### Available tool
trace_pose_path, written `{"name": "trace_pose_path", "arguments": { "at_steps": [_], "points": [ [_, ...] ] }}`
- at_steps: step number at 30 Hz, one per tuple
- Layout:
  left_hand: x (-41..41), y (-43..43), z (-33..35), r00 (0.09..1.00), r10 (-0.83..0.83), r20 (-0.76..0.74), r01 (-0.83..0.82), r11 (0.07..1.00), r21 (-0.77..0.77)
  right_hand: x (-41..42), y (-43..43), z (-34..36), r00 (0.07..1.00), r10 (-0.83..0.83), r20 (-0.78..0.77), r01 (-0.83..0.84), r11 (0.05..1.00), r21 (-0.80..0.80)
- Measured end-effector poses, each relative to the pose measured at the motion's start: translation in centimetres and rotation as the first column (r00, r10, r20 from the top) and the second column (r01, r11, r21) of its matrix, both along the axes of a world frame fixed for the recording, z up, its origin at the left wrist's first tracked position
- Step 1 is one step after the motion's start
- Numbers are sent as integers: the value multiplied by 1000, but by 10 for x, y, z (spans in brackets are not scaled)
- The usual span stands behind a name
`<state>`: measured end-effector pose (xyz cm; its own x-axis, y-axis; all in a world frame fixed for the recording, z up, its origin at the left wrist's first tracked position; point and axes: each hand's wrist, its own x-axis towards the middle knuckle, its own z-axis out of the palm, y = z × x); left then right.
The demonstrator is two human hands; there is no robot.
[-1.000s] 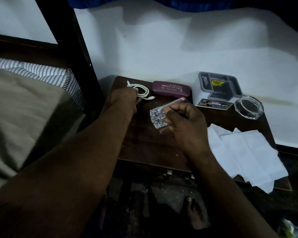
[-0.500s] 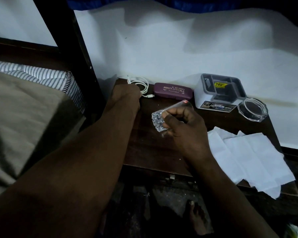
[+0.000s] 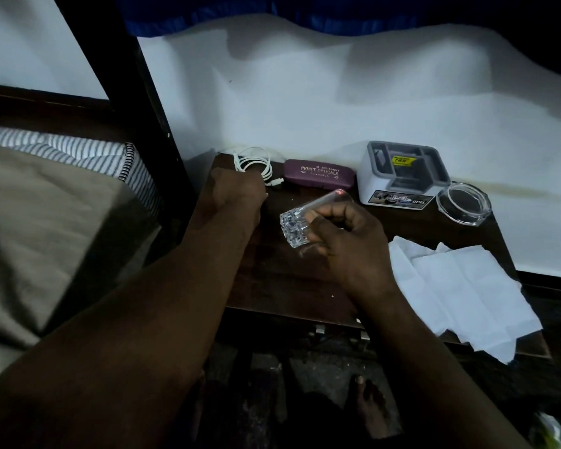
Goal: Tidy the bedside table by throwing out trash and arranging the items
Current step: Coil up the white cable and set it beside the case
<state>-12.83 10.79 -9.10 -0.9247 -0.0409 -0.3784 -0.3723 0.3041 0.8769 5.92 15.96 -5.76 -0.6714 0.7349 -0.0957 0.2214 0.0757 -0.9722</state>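
Gripping a clear, faceted glass tumbler [image 3: 293, 226] is the right hand [image 3: 347, 241].

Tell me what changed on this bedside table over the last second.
Very little changed. The left hand drew slightly back from the white cable, so more of its coil shows. I cannot tell whether it grips the cable. The right hand holds the tumbler tilted over the table, as before. The glasses case, organizer box, ashtray and tissues stayed put.
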Motion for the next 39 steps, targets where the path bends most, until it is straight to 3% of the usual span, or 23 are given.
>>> {"name": "trace_pose_path", "arguments": {
  "at_steps": [3,7,14,27,30,35,39],
  "points": [
    [2,-3,2,995,-79,-62,77,997,-27,5,1,2,1000,-4,-14,4,1000,-4],
    [0,-12,2,977,-146,-157,115,975,-187,12,2,5,1000,-4,-11,4,1000,5],
    [13,-17,6,869,-361,-337,211,888,-409,24,8,13,1000,-24,2,24,999,26],
    [24,-48,-4,811,-508,-289,297,785,-544,50,10,25,998,2,60,-6,998,66],
    [10,-54,-15,757,-585,-292,283,695,-661,52,9,23,997,17,79,-24,995,96],
    [-10,-41,-20,531,-761,-371,224,549,-805,47,10,20,995,33,99,-48,987,156],
    [-18,-21,-15,404,-882,-241,193,340,-920,38,13,16,995,28,100,-43,987,158]
  ]
}}
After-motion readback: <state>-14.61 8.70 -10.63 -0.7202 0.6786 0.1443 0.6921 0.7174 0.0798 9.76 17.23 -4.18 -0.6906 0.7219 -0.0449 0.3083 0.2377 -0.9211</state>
